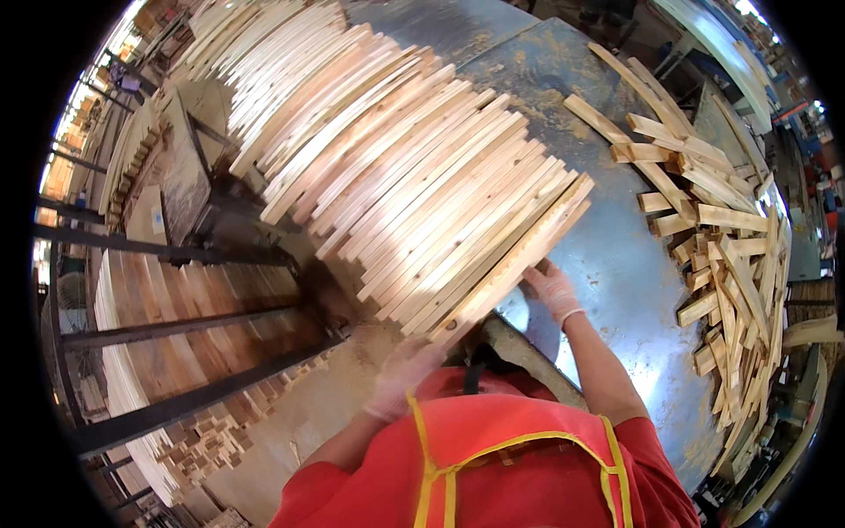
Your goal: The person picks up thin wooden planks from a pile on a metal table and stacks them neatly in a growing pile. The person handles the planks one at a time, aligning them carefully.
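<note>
A wooden strip (513, 271) forms the nearest edge of a long row of pale strips (422, 176) laid side by side on a metal table (607, 290). My right hand (553, 290), gloved, holds this strip by its near edge, with the fingertips partly hidden against the wood. By the strip's lower left end is my left hand (407, 377), also gloved. Motion smears it, so its fingers and any hold on the wood cannot be made out.
A jumbled pile of short wood pieces (726, 264) lies along the table's right side. Sawdust is scattered on the metal. At the left, dark metal bars (185, 334) cross in front of stacked boards (194, 295), and more cut ends (211, 449) are stacked below.
</note>
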The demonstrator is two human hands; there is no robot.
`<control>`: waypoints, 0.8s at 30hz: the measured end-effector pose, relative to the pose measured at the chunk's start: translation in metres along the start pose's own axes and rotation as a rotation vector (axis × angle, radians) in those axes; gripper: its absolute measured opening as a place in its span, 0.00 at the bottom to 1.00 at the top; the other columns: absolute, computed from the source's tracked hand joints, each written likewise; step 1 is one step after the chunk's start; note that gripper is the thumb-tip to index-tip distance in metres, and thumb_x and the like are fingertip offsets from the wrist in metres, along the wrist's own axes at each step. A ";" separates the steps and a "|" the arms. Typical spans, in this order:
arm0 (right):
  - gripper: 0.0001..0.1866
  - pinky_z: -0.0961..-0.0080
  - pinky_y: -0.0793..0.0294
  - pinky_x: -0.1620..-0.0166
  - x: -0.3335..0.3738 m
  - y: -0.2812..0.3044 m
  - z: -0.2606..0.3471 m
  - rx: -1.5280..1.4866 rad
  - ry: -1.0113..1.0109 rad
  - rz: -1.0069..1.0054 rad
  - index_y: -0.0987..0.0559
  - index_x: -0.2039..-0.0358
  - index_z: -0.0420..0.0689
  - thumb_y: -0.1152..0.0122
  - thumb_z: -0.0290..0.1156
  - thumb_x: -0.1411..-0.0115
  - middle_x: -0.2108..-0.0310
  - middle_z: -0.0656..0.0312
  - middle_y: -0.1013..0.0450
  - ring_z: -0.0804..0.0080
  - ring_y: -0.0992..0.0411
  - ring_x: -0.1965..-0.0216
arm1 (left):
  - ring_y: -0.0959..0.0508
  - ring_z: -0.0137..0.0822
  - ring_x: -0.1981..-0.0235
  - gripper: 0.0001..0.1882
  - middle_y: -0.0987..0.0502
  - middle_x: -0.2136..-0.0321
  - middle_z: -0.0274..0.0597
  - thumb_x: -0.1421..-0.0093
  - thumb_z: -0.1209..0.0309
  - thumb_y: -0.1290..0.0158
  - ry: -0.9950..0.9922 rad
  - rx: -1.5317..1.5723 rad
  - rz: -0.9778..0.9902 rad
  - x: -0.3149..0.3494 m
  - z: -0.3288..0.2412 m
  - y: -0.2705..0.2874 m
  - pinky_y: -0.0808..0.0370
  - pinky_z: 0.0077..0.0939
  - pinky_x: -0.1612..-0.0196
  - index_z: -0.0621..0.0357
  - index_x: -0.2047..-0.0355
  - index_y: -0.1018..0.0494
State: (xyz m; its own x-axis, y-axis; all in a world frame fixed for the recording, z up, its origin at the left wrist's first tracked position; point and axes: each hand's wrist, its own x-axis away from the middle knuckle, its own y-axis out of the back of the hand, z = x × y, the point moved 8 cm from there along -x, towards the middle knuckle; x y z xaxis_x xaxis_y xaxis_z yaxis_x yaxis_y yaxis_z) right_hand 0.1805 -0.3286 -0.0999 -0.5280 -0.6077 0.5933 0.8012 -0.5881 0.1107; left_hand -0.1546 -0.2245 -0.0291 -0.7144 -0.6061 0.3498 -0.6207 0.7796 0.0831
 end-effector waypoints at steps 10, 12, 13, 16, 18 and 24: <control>0.28 0.71 0.22 0.51 -0.012 0.000 -0.002 0.110 0.089 0.003 0.26 0.37 0.39 0.37 0.40 0.32 0.51 0.54 0.18 0.66 0.21 0.54 | 0.16 0.50 0.52 0.40 0.21 0.46 0.61 0.40 0.61 0.43 0.053 -0.668 0.521 -0.156 -0.143 -0.093 0.21 0.39 0.50 0.65 0.30 0.39; 0.27 0.75 0.24 0.61 -0.008 0.000 0.004 -0.039 -0.007 0.100 0.26 0.37 0.40 0.37 0.38 0.32 0.55 0.59 0.19 0.73 0.23 0.62 | 0.20 0.59 0.46 0.44 0.24 0.45 0.70 0.42 0.61 0.41 0.141 -0.824 0.498 -0.172 -0.124 -0.111 0.24 0.45 0.44 0.68 0.29 0.42; 0.26 0.77 0.25 0.66 -0.006 0.006 0.002 -0.120 -0.066 0.126 0.26 0.37 0.40 0.37 0.37 0.32 0.58 0.62 0.19 0.76 0.24 0.66 | 0.21 0.60 0.45 0.44 0.25 0.45 0.70 0.42 0.61 0.42 0.133 -0.824 0.480 -0.171 -0.137 -0.110 0.24 0.45 0.44 0.67 0.29 0.42; 0.26 0.81 0.31 0.72 -0.021 0.027 -0.006 -0.655 0.006 -0.013 0.28 0.37 0.43 0.35 0.32 0.34 0.59 0.71 0.22 0.83 0.30 0.70 | 0.21 0.59 0.46 0.41 0.25 0.44 0.69 0.39 0.60 0.43 -0.086 -0.803 0.366 -0.160 -0.154 -0.096 0.23 0.47 0.46 0.64 0.29 0.42; 0.27 0.82 0.31 0.70 -0.011 0.004 0.026 -0.606 0.070 0.083 0.28 0.36 0.44 0.35 0.31 0.35 0.58 0.71 0.23 0.84 0.30 0.68 | 0.20 0.58 0.47 0.37 0.24 0.44 0.65 0.38 0.60 0.44 -0.106 -0.907 0.243 -0.166 -0.139 -0.058 0.23 0.47 0.46 0.63 0.31 0.38; 0.45 0.75 0.26 0.50 -0.007 -0.012 0.018 -0.446 0.162 0.140 0.39 0.25 0.40 0.29 0.36 0.38 0.44 0.63 0.25 0.74 0.27 0.53 | 0.26 0.48 0.39 0.30 0.24 0.39 0.47 0.36 0.57 0.44 -0.251 -1.340 -0.141 -0.204 -0.149 0.096 0.32 0.42 0.33 0.57 0.37 0.26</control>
State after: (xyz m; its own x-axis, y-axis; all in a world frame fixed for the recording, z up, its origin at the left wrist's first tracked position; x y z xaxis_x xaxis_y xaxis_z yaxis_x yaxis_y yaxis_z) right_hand 0.1793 -0.3076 -0.0910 -0.4895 -0.7514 0.4424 0.6873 -0.6448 -0.3345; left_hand -0.0201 -0.0029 0.0467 -0.7997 -0.5923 0.0984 -0.0101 0.1772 0.9841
